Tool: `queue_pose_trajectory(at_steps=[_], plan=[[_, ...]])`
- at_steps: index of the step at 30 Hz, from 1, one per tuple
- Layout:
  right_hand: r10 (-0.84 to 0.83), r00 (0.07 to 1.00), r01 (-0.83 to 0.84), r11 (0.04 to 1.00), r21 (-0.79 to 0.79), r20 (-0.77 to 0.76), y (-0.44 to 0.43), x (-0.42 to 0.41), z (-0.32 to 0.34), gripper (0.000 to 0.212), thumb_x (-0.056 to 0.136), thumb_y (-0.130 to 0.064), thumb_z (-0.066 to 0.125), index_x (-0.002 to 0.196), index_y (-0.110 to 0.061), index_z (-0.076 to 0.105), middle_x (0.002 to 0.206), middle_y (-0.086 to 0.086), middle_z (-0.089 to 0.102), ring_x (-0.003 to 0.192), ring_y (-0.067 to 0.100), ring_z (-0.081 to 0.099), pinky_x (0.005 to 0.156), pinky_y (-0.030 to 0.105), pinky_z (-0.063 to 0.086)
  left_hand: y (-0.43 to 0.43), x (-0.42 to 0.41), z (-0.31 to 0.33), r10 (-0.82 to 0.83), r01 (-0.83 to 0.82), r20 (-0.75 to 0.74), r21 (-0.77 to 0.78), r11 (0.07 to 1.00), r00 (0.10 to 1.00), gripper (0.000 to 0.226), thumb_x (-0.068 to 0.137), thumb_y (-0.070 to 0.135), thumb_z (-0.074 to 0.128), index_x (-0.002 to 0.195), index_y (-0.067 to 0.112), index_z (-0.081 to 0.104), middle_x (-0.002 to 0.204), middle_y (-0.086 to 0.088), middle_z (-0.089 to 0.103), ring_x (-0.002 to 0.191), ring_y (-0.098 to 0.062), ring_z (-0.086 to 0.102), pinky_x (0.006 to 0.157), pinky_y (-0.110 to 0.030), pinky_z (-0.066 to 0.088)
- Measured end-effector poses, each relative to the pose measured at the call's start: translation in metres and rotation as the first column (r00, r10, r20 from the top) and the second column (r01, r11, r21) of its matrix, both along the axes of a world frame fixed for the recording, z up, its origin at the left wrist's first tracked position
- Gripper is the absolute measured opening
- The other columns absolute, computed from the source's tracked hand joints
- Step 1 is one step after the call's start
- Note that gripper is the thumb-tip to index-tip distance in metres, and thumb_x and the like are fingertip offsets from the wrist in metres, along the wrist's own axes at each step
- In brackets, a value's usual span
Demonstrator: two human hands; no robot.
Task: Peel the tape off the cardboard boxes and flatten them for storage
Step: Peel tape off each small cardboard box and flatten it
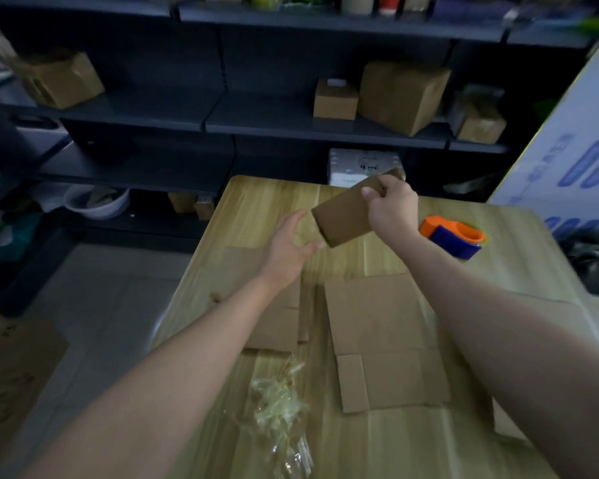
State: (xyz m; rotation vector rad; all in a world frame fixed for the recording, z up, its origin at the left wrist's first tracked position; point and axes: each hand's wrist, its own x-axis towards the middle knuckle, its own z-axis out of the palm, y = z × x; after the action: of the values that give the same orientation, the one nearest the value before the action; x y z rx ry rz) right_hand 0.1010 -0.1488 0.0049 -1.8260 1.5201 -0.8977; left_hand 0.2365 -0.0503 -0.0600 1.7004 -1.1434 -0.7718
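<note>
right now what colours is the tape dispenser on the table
Orange and blue: the tape dispenser shows best in the head view, beside the right hand.

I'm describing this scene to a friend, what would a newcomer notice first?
The right hand holds a small box above the table, the open left hand beside it. Two flat boxes lie nearer, with a tape wad in front; an orange-blue dispenser sits right.

The right hand [391, 210] covers the 3 o'clock end of the small box [343, 219] it grips. The left forearm [187, 357] hides part of the flattened cardboard [277, 326] at 7 o'clock. Top-shelf items [357, 1] at 12 o'clock are cut off by the edge. The blue print on the white carton [567, 150] at 3 o'clock is blurred. Writing on the white package [363, 165] is too small to read.
</note>
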Motion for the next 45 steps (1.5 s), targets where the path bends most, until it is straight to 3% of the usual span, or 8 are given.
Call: queue_pose_trajectory(at_steps=[4, 7, 9, 15, 20, 26, 35, 45], plan=[[-0.019, 0.997, 0.016, 0.999, 0.029, 0.078, 0.013, -0.021, 0.026, 0.043, 0.096, -0.024, 0.053, 0.136, -0.009, 0.051, 0.129, 0.007, 0.058, 0.119, 0.023, 0.054, 0.093, 0.029, 0.042, -0.001, -0.025, 0.022, 0.129, -0.125, -0.070, 0.060, 0.990, 0.989, 0.071, 0.082, 0.029, 0.072, 0.142, 0.015, 0.035, 0.141, -0.002, 0.042, 0.128, -0.017, 0.041, 0.103, -0.032, 0.038], [-0.044, 0.991, 0.038, 0.998, 0.050, 0.127, 0.023, -0.036, 0.033, 0.040, 0.096, -0.023, 0.051, 0.133, -0.008, 0.053, 0.123, 0.004, 0.060, 0.115, 0.022, 0.056, 0.091, 0.031, 0.045, 0.006, -0.031, 0.029, 0.148, -0.151, -0.146, -0.013, 0.988, 0.978, 0.017, 0.082, 0.020, 0.072, 0.087, 0.015, 0.055, 0.089, 0.001, 0.057, 0.086, -0.016, 0.053, 0.077, -0.026, 0.041], [-0.043, 0.991, 0.034, 0.997, 0.070, 0.130, 0.032, -0.044, 0.034, 0.039, 0.096, -0.021, 0.051, 0.133, -0.009, 0.053, 0.114, 0.000, 0.058, 0.108, 0.019, 0.056, 0.084, 0.027, 0.042, 0.013, -0.032, 0.033, 0.120, -0.130, -0.196, -0.036, 0.991, 0.973, 0.029, 0.082, 0.013, 0.071, 0.070, 0.016, 0.045, 0.073, 0.002, 0.049, 0.072, -0.015, 0.047, 0.070, -0.027, 0.039], [0.008, 0.923, 0.018, 0.998, 0.064, -0.385, 0.062, -0.054, 0.020, 0.100, 0.076, -0.042, 0.075, 0.149, -0.015, 0.012, 0.152, 0.012, 0.021, 0.138, 0.034, 0.025, 0.109, 0.047, 0.032, 0.033, -0.027, 0.043, 0.050, -0.045, -0.237, 0.026, 0.999, 0.970, 0.026, 0.084, 0.008, 0.069, 0.072, 0.013, 0.046, 0.078, -0.002, 0.056, 0.079, -0.019, 0.059, 0.073, -0.033, 0.055], [0.401, 0.683, -0.383, 0.908, 0.168, -0.611, 0.098, -0.031, 0.001, 0.132, 0.063, -0.054, 0.080, 0.150, -0.031, -0.017, 0.160, -0.003, -0.009, 0.146, 0.028, -0.015, 0.117, 0.056, 0.001, 0.046, -0.016, 0.050, 0.015, -0.003, -0.198, 0.058, 0.998, 0.980, 0.022, 0.079, 0.005, 0.073, 0.075, 0.008, 0.051, 0.080, -0.012, 0.062, 0.076, -0.024, 0.061, 0.078, -0.043, 0.055], [0.374, 0.664, -0.371, 0.917, 0.149, -0.647, 0.118, -0.004, -0.022, 0.128, 0.058, -0.060, 0.079, 0.150, -0.026, -0.004, 0.154, 0.004, 0.017, 0.145, 0.029, 0.009, 0.116, 0.052, 0.013, 0.062, -0.004, 0.053, -0.064, 0.091, -0.316, 0.071, 0.993, 0.947, 0.030, 0.080, 0.010, 0.074, 0.070, 0.014, 0.047, 0.078, -0.006, 0.060, 0.076, -0.019, 0.062, 0.076, -0.036, 0.056], [0.322, 0.944, -0.305, 0.934, 0.186, -0.072, 0.120, -0.027, -0.027, 0.101, 0.062, -0.017, 0.087, 0.138, -0.018, 0.021, 0.126, 0.001, 0.034, 0.118, 0.021, 0.041, 0.095, 0.036, 0.047, 0.075, 0.052, 0.037, 0.093, -0.080, -0.183, 0.076, 0.994, 0.979, 0.021, 0.089, 0.012, 0.064, 0.074, 0.014, 0.049, 0.079, -0.001, 0.055, 0.079, -0.018, 0.056, 0.075, -0.032, 0.050], [0.235, 0.972, -0.214, 0.912, 0.349, -0.018, 0.120, -0.080, -0.035, 0.102, 0.061, -0.005, 0.085, 0.135, -0.026, 0.019, 0.124, 0.010, 0.046, 0.114, 0.027, 0.049, 0.088, 0.036, 0.047, 0.085, 0.097, 0.023, 0.513, -0.499, -0.084, 0.145, 0.854, 0.854, 0.013, 0.086, 0.016, 0.067, 0.095, 0.009, 0.061, 0.095, -0.001, 0.059, 0.088, -0.018, 0.056, 0.081, -0.031, 0.046]])
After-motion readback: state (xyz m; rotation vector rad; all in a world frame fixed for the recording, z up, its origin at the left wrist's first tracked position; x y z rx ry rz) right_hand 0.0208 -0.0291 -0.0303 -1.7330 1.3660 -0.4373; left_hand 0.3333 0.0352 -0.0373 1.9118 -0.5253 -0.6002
